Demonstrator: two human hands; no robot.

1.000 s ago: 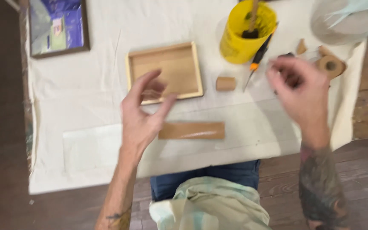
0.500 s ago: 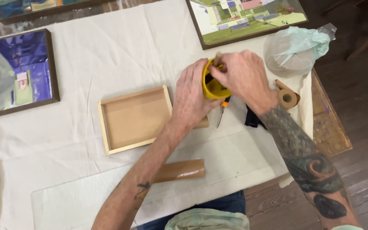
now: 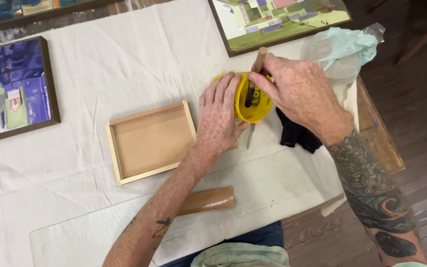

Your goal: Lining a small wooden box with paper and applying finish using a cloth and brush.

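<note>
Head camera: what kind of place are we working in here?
Probably an art or framing workshop. Framed paintings lie on a cloth-covered table, beside an empty wooden frame. The left hand steadies a yellow tub while the right hand holds a wooden-handled tool in it.

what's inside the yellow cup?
A wooden-handled tool stands in the yellow cup, pinched by the right hand. The left hand grips the cup's side. Tool tip and cup bottom are hidden.

the scene is lit evenly by soft, diffuse light; the white cloth (image 3: 124,64) is rendered bright without glare. only faint shadows are cast beneath the arms. focus is sharp, though the right-hand floor (image 3: 421,123) is left dim.
</note>
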